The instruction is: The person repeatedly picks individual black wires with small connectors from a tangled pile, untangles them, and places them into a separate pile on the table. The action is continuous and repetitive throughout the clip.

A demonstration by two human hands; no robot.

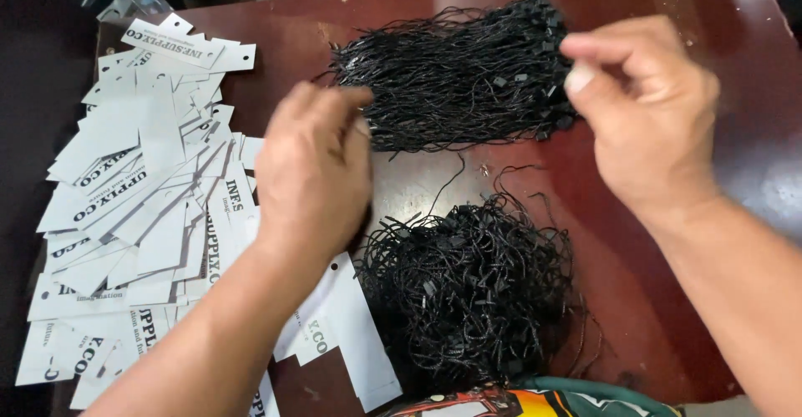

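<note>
A straight bundle of black hang-tag strings [455,74] lies at the far middle of the dark red table [735,158]. My right hand [647,112] is at the bundle's right end, thumb and fingers pinched at the string ends. My left hand [316,170] hovers, blurred, by the bundle's left end with fingers curled; whether it holds anything is hidden. A tangled heap of black strings [468,287] lies nearer to me, between my forearms.
Several white paper tags [134,208] with punched holes and dark print are spread in a loose pile over the left of the table. A few more tags [351,333] lie under my left forearm. A colourful garment [535,400] shows at the bottom edge.
</note>
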